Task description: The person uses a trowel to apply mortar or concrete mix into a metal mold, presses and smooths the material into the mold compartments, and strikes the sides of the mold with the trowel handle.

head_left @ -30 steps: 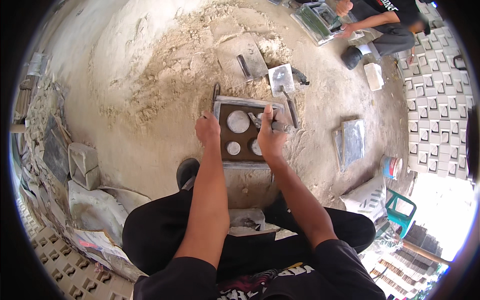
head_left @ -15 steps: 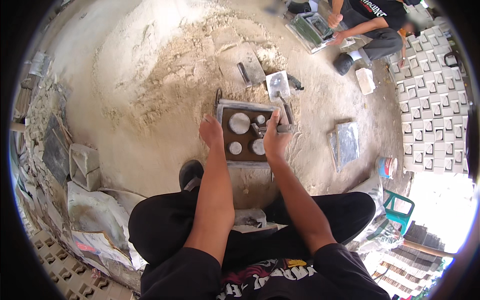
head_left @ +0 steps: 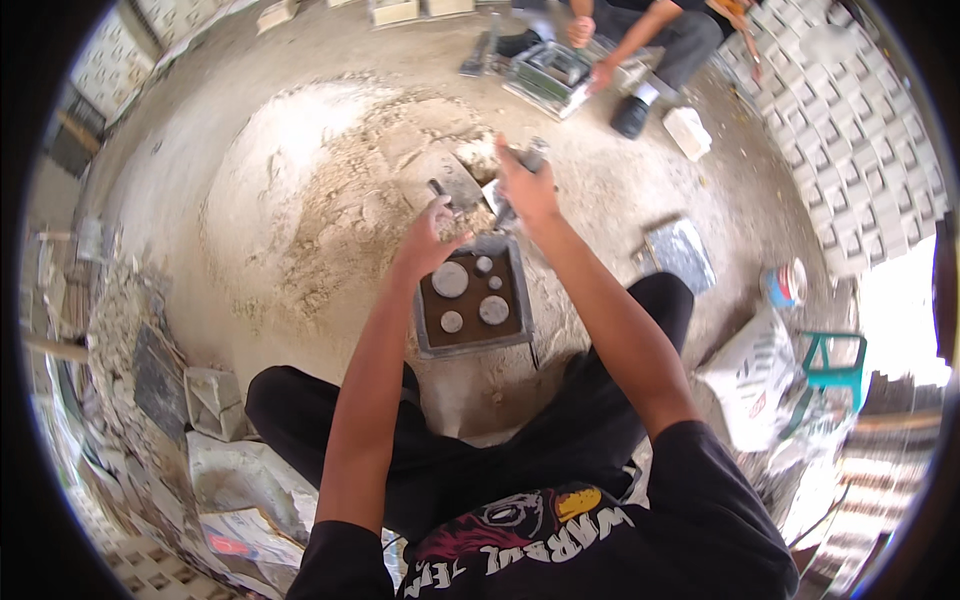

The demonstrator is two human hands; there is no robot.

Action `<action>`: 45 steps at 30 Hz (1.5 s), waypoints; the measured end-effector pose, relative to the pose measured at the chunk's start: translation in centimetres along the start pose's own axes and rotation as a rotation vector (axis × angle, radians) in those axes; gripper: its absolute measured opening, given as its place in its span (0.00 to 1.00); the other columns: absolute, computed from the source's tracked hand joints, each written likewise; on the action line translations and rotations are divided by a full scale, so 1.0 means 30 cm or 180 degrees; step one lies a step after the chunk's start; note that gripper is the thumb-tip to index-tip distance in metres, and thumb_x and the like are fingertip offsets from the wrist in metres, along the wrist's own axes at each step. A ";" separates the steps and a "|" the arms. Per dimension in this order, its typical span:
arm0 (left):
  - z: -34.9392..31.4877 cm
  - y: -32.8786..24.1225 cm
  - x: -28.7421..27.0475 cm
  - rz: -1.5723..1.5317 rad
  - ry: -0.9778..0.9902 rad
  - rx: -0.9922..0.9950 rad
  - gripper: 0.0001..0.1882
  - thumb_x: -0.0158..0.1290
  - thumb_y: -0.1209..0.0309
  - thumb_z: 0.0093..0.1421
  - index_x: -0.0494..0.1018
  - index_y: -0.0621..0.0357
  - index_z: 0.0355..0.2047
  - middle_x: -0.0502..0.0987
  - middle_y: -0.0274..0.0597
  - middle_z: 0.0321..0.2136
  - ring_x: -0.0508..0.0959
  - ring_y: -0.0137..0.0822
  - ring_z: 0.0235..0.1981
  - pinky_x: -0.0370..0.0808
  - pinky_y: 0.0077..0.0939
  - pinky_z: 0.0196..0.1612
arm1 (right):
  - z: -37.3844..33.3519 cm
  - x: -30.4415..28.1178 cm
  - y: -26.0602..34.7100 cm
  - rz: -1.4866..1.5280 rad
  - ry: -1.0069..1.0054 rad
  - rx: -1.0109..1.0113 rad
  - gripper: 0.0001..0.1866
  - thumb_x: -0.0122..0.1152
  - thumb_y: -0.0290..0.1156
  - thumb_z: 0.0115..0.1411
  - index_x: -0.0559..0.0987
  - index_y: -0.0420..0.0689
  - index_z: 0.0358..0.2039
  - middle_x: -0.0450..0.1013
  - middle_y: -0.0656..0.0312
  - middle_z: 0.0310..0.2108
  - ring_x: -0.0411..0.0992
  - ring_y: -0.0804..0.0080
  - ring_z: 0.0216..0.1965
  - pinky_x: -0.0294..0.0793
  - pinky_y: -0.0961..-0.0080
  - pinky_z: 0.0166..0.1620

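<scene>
A square grey mould frame [head_left: 428,345] sits on the ground before me. Several round grey discs, the largest a disc [head_left: 450,280] at the far left, stand on its brown inner face. My left hand [head_left: 430,240] is over the frame's far left corner, fingers apart and holding nothing. Beyond the far right corner, my right hand [head_left: 525,190] is closed round a grey cylindrical tool [head_left: 536,152], blurred, its lower end unclear. Just past my hands lies a flat grey plate [head_left: 455,185] with a dark handle. A small pale plate [head_left: 490,196] is partly hidden by my right hand.
Pale powder [head_left: 290,130] is heaped at the far left. Ahead to the right, another person's hand [head_left: 600,76] touches a similar mould [head_left: 550,75]. At right are a grey slab [head_left: 680,252], a tin [head_left: 785,283], a green stool [head_left: 835,360] and stacked patterned blocks [head_left: 820,150].
My right hand has moved from the frame's right side to beyond its far edge, with the tool. My left hand has shifted to the far left corner and its fingers have spread. The view has shifted.
</scene>
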State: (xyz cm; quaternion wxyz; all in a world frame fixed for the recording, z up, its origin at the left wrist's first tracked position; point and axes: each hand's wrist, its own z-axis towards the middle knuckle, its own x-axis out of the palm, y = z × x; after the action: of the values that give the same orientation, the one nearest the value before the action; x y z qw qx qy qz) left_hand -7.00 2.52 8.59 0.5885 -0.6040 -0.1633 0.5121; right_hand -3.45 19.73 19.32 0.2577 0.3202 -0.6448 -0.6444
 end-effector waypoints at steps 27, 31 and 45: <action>-0.097 -0.395 0.228 0.1950 0.1079 0.0620 0.26 0.52 0.48 0.59 0.74 0.62 0.40 0.76 0.59 0.23 0.76 0.58 0.28 0.72 0.46 0.34 | -0.219 -0.392 0.053 0.0385 0.1453 -0.0568 0.21 0.59 0.44 0.62 0.73 0.46 0.16 0.61 0.71 0.12 0.58 0.80 0.16 0.60 0.77 0.22; -0.138 -0.379 0.200 0.1335 0.1452 0.0624 0.27 0.53 0.49 0.58 0.73 0.62 0.44 0.76 0.59 0.34 0.76 0.56 0.38 0.71 0.44 0.43 | -0.285 -0.377 0.057 0.0040 0.2014 -0.0847 0.27 0.61 0.53 0.57 0.74 0.39 0.19 0.67 0.65 0.15 0.62 0.79 0.18 0.65 0.72 0.24; -0.208 0.082 0.064 0.1528 -0.0372 -0.1008 0.30 0.57 0.56 0.53 0.69 0.61 0.52 0.73 0.55 0.49 0.71 0.51 0.53 0.67 0.41 0.55 | -0.265 -0.251 -0.103 0.0110 -0.0115 -0.0751 0.24 0.54 0.48 0.63 0.76 0.34 0.33 0.71 0.58 0.20 0.66 0.75 0.26 0.68 0.71 0.33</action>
State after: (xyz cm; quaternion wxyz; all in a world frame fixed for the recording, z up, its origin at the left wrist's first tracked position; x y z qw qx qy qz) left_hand -2.14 0.05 4.25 0.3385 -0.6792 -0.1272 0.6386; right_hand 7.70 20.16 17.14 0.2931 0.2647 -0.5745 -0.7170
